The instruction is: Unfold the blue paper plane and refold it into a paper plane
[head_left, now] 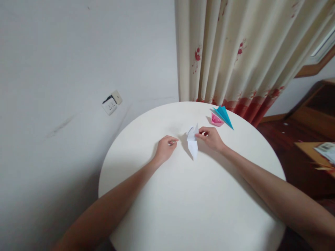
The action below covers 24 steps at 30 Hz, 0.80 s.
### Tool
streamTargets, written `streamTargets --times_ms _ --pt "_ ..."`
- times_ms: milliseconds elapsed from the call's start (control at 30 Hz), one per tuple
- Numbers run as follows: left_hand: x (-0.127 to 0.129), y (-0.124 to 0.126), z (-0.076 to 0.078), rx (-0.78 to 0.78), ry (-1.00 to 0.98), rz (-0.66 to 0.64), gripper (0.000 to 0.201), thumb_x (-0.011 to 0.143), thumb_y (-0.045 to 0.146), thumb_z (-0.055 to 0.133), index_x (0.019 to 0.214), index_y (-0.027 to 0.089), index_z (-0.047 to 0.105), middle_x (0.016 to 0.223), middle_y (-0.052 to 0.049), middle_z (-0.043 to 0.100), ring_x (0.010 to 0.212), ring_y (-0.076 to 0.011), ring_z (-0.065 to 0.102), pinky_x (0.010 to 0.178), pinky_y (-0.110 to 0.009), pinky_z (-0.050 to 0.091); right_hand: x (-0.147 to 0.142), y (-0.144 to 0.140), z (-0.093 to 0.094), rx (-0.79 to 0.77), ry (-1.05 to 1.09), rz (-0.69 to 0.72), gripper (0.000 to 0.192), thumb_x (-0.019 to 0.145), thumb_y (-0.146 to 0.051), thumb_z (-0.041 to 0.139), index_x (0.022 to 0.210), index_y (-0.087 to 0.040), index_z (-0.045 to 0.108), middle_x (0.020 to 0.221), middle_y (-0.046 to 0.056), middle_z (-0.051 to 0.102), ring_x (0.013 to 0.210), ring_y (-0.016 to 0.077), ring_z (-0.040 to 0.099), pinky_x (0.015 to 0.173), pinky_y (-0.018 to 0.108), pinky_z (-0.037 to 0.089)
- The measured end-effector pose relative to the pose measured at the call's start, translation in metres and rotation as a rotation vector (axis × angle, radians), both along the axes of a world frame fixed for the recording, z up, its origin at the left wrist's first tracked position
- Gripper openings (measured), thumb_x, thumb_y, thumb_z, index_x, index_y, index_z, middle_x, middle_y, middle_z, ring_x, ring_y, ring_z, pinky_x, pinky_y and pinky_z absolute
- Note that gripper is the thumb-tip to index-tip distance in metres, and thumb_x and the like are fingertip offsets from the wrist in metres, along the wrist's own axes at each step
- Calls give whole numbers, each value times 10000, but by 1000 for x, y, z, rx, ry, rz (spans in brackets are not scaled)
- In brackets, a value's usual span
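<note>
Far left, off the bench [146,209]: a grey wall with one socket plate [112,103] on it.

On the bench, left of centre: left hand [165,149], resting on the surface, fingers [173,141] curled loosely shut, holding nothing, just beside the white paper but apart from it.

At the middle of the bench, toward the far edge: white folded paper [193,143], already creased into a narrow pointed shape, tip aimed back toward the near edge, one flap standing up at the far end. Judged well along in the folding, several creases made, final form not yet clear; wings or tail seemingly left to shape.

Just right of that: right hand [211,138], thumb and forefinger pinched on the right upper edge of the white paper, other fingers tucked under.

Further right, near the far right edge of the bench: a small pink folded piece [216,120], looking finished, and a blue folded piece [225,116] with a long point, lying partly over the pink one and touching it, also looking finished.

Behind the bench: a cream curtain [235,52] with red flower print, hanging to the floor. Far right: dark wooden floor [282,139] and the corner of another wooden surface with papers [326,150] on it.

Count: three folded paper pieces in all, one white, one pink, one blue; two hands; one round bench.
</note>
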<state>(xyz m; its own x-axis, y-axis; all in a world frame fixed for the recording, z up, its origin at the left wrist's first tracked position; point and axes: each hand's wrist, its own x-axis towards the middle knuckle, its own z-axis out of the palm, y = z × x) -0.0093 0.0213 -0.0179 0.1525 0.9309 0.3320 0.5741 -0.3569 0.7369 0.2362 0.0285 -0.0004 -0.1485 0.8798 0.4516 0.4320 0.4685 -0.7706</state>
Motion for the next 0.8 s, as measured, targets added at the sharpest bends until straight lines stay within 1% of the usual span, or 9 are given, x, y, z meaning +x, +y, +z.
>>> streamTargets --times_ms 100,167,233,300,400,567,667,800 --pt "-1 2 -1 4 -29 -5 203 782 59 596 835 188 743 903 -30 722 753 -131 642 732 -248 528 15 24 3 37 -37 -73 177 785 -315 629 730 -159 692 713 48 699 644 172 582 602 283 429" --pt "-1 3 -1 12 -42 -14 198 782 68 591 824 190 742 894 -30 725 763 -133 647 752 -253 530 27 44 7 71 -99 -132 147 764 -288 635 732 -154 686 723 53 702 660 179 590 620 288 435" --pt "-1 3 -1 24 -54 -17 193 789 85 584 827 189 742 897 -33 728 775 -137 651 766 -262 531 40 64 13 70 -241 -183 135 751 -271 641 755 -146 694 714 48 696 660 176 584 627 284 429" --pt "-2 4 -2 35 -66 -15 187 797 102 578 829 184 742 899 -40 731 789 -144 654 778 -274 529 52 82 19 38 -439 -225 144 754 -250 628 791 -135 708 751 50 703 681 167 584 638 269 417" --pt "-3 6 -3 40 -85 -6 178 803 119 577 830 179 742 895 -46 734 798 -153 656 790 -288 525 64 102 25 1 -539 -224 109 720 -223 655 738 -132 713 722 40 696 662 152 563 618 249 389" --pt "-4 8 -4 31 -85 3 185 807 120 575 832 184 746 898 -45 735 792 -162 656 790 -300 519 70 120 21 -59 -652 -203 90 706 -206 677 684 -129 717 650 20 674 604 133 524 574 240 353" --pt "-3 7 -3 26 -96 -4 195 810 107 567 827 182 746 902 -48 735 807 -166 661 798 -305 519 72 125 19 -87 -706 -206 103 722 -207 681 717 -117 733 673 36 689 604 138 528 574 247 348" --pt "-2 7 -2 17 -98 -6 197 814 110 561 828 179 745 898 -49 736 827 -166 668 807 -303 522 76 127 22 -104 -762 -223 128 750 -207 673 787 -115 754 743 53 722 640 144 553 611 245 359"
